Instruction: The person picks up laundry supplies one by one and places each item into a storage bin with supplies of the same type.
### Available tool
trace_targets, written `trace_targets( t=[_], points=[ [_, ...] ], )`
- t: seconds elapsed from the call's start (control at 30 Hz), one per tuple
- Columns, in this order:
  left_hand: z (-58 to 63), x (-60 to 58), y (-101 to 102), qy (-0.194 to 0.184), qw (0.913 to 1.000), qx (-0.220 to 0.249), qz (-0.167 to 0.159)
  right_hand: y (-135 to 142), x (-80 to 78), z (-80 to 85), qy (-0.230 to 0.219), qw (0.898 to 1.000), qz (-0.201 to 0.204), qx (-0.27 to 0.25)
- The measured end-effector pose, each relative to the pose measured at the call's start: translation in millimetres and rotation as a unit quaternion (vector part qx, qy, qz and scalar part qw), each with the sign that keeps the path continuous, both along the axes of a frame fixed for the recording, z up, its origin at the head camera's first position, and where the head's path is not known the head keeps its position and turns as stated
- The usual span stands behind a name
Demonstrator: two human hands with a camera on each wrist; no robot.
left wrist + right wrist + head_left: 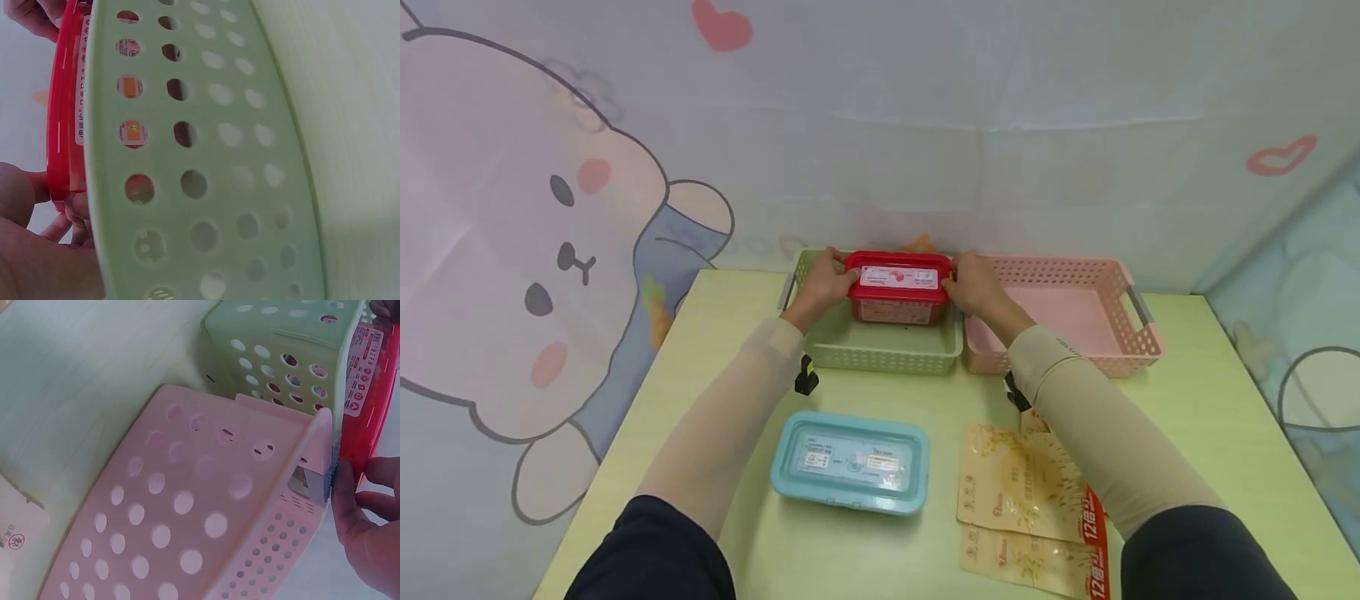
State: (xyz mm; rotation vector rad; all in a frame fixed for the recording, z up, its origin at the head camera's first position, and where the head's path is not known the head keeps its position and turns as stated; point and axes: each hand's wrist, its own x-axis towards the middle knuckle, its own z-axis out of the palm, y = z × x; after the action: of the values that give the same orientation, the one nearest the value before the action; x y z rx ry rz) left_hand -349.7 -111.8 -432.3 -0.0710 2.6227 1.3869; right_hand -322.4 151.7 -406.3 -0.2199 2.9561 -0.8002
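Note:
A red lidded plastic container (898, 287) with a white label is inside the green basket (883, 358), toward its back. My left hand (827, 287) grips the container's left end, and my right hand (977, 287) grips its right end. Through the holes of the green basket (206, 237) in the left wrist view, parts of the red container (62, 125) show. In the right wrist view, thumb and fingers of my right hand (369, 531) hold the end of the container beside the basket rims. Whether its base touches the basket floor I cannot tell.
A pink basket (1060, 312) stands right beside the green one. Nearer on the table (715, 333) lie a light-blue lidded box (852, 462) and, under my right forearm, several yellow flat packets (1018, 483) with red edges. A printed curtain (1000, 125) hangs behind.

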Motion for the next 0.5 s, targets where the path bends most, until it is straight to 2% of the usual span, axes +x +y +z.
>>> trace_targets(
  t=[0.27,0.5],
  points=[
    [3.7,-1.8,2.3,0.015,0.9999,0.007,-0.006,4.4,-2.0,4.1,0.018,1.000,0.006,0.012],
    [0.1,4.9,-0.1,0.009,0.9999,0.014,-0.003,1.3,1.6,1.0,-0.001,1.000,0.000,0.000]
  ],
)
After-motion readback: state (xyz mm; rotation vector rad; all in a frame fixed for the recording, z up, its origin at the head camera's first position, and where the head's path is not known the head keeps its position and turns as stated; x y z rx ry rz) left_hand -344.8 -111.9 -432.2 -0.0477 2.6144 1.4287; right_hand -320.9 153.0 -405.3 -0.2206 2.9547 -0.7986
